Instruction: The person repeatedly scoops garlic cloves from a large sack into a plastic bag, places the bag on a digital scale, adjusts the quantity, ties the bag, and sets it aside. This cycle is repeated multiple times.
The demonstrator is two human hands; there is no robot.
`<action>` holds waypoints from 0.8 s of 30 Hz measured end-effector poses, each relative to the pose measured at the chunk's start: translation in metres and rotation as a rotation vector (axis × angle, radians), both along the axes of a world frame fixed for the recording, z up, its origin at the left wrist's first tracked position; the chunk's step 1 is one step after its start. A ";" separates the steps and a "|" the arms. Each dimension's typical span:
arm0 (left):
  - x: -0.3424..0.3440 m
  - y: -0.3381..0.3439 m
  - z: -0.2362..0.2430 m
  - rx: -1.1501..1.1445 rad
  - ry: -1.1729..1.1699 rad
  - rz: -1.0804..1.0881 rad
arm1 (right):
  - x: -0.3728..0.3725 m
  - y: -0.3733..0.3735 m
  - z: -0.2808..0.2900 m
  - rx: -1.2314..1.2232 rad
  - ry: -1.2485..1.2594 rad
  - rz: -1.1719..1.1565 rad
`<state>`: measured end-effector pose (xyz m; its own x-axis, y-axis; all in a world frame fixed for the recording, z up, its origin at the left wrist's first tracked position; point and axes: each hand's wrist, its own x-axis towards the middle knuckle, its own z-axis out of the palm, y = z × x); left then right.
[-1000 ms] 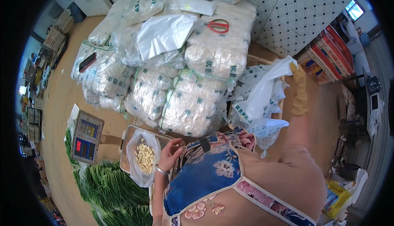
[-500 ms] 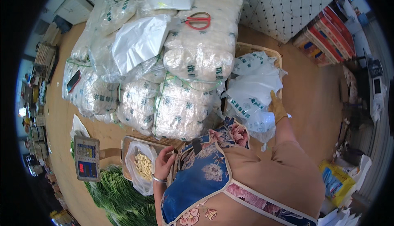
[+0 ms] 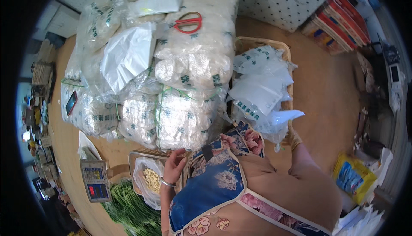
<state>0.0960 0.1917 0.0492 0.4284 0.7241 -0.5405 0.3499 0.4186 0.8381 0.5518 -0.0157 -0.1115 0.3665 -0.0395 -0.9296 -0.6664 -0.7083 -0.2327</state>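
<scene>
My left hand [image 3: 174, 167], with a thin bracelet on the wrist, lies against the right edge of a clear bag [image 3: 148, 181] of pale yellow pieces. That bag sits in a shallow brown tray [image 3: 138, 155]. Whether the fingers grip the bag's rim is hidden. My right hand [image 3: 294, 138], in a yellowish glove, is closed on a bunch of white printed plastic bags [image 3: 262, 96]. These hang over a wicker basket [image 3: 262, 45]. My blue floral apron covers the space between both hands.
A tall pile of clear sacks [image 3: 184, 107] filled with white bundles stands ahead, with red scissors [image 3: 187, 22] on top and a phone [image 3: 71, 103] at its left. A digital scale [image 3: 95, 180] and green vegetables [image 3: 128, 212] lie lower left. A yellow-blue packet [image 3: 352, 177] lies at the right.
My right hand has come down and inward with the white bags, over the wicker basket. The left hand has stayed by the clear bag. The view has tipped toward the sack pile.
</scene>
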 end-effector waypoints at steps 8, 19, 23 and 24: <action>0.005 -0.001 0.012 0.065 0.074 0.057 | 0.036 0.165 -0.022 0.297 -0.298 0.065; -0.009 -0.054 -0.009 0.061 0.108 0.335 | -0.085 0.432 0.180 1.399 -1.030 0.946; -0.017 -0.070 -0.007 0.061 0.051 0.487 | -0.179 0.481 0.167 1.609 -1.216 1.399; -0.019 -0.075 -0.002 0.062 0.058 0.525 | -0.189 0.486 0.172 1.618 -1.561 1.534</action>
